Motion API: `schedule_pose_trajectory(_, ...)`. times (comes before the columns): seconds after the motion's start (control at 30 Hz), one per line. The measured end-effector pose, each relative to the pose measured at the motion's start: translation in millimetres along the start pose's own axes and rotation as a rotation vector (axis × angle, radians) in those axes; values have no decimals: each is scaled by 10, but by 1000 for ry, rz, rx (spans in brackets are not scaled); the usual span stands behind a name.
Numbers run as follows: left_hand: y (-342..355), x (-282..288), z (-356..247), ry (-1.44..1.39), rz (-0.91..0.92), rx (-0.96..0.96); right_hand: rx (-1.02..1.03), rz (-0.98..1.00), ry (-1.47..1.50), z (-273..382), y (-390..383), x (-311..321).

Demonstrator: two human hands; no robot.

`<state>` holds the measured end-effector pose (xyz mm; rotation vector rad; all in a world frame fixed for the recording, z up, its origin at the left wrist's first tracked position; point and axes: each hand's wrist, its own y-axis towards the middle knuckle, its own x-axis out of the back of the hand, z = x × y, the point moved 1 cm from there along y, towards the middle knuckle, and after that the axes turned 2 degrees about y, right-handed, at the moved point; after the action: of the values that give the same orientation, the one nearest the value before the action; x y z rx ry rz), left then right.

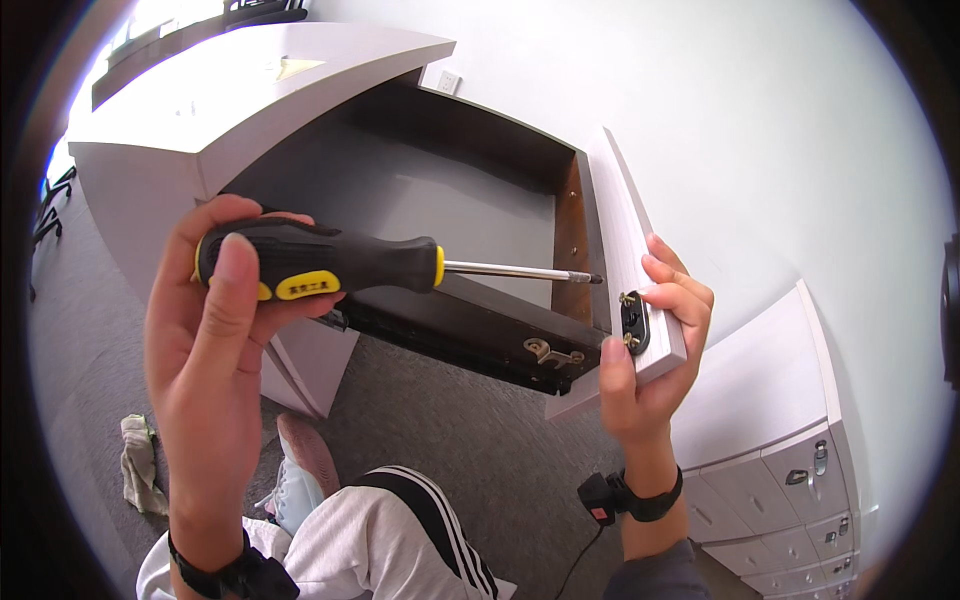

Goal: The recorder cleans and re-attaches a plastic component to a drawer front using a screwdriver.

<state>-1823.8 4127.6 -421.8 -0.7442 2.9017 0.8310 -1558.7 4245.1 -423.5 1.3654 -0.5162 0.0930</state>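
Note:
My left hand (205, 370) grips a black-and-yellow screwdriver (350, 255) by its handle. Its metal shaft points right, and the tip is near a pale wood front panel (625, 200) at the right end of an open dark drawer (400, 115). My right hand (650, 405) holds that panel at its lower end, fingers curled over the edge and thumb beside a black fitting (634, 323) with two brass-coloured screws. A metal bracket (552, 355) sits on the drawer's near side, just left of the panel.
The drawer comes out of a pale desk (150, 170). Pale cabinets with locks (760, 480) stand at the lower right by a white wall (740, 120). My legs and shoe are below on the grey floor (380, 410), near a crumpled cloth (140, 465). Chair bases show at far left.

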Motion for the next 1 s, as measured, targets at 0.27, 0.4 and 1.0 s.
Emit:
schedule_pose_trajectory(0.27, -36, -132, 11, -124, -42, 71, -1, -71, 144, -20, -69, -53)
schedule_pose_trajectory(0.4, -48, -156, 26, -140, -40, 80, 9, -57, 139, -27, -75, -47)
schedule_pose_trajectory(1.0, 205, -117, -81, 444, -1, 101, 2, -76, 110, -15, -114, -30)
